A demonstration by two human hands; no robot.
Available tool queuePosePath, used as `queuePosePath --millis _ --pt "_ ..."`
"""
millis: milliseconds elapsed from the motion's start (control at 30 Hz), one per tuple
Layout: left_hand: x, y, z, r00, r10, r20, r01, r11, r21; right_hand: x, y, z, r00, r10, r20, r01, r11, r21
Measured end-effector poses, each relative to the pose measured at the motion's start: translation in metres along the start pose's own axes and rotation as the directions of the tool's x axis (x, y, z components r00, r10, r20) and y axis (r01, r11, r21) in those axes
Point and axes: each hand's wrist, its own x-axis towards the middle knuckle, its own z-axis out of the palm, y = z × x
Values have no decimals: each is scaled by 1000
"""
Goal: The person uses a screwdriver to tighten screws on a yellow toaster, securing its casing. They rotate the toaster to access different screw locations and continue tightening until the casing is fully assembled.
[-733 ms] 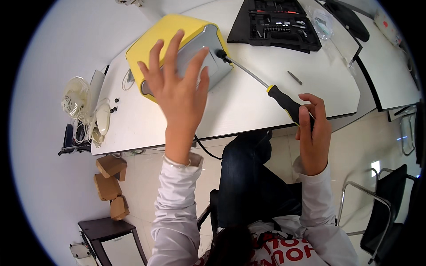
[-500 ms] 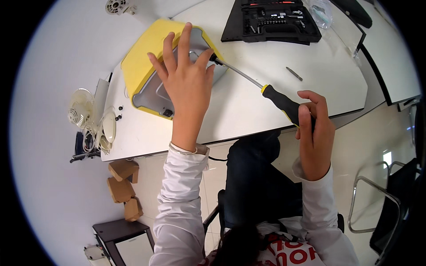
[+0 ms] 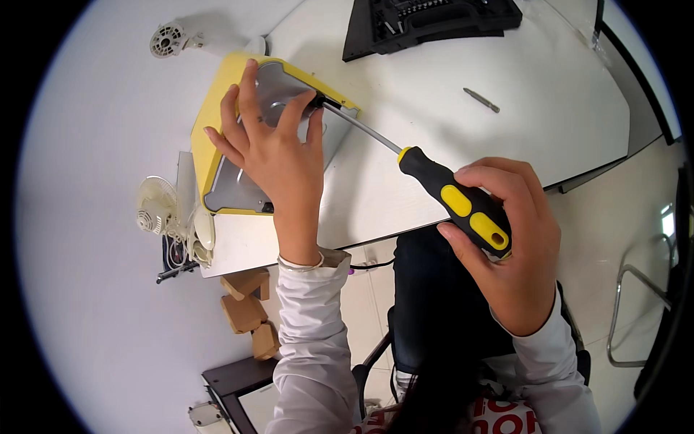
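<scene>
A yellow appliance housing [image 3: 210,119] with a grey metal underside [image 3: 233,189] stands tilted on the white table. My left hand [image 3: 278,159] lies over the grey side, its outer fingers spread. Its thumb and forefinger close around a small black foot [image 3: 318,101] at the housing's right corner. In my right hand [image 3: 524,253] is a screwdriver [image 3: 426,173] with a black and yellow handle, gripped between thumb and fingers. The shaft runs up and left, its tip at the black foot; the tip itself is hidden.
On the table [image 3: 405,94], a loose screwdriver bit [image 3: 481,100] lies right of the shaft. An open black tool case [image 3: 448,32] sits at the far edge. A small fan [image 3: 155,206] and a round motor part [image 3: 168,40] are at left. Cardboard boxes [image 3: 242,312] are below, beside the table.
The view has shifted and come closer. My right hand has changed its hold on the screwdriver handle, which is turned to show its yellow pads. My left hand stays by the tip.
</scene>
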Motion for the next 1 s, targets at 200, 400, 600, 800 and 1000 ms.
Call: queuePosePath --millis 200,400,600,800,1000 --pt "2 1 1 998 52 -24 -51 999 6 -1 -7 -2 998 60 20 -59 998 -23" --pt "3 2 1 997 73 -34 -71 996 51 1 0 -9 999 36 6 -36 997 -64" --pt "3 2 3 996 79 -48 -76 995 60 0 3 -6 992 101 71 -101 995 -3" --pt "3 3 3 996 77 -47 -74 995 66 -5 7 -6 991 81 110 -92 991 96" --pt "3 3 2 996 72 -46 -69 995 66 4 3 -15 995 55 83 -48 995 -86"
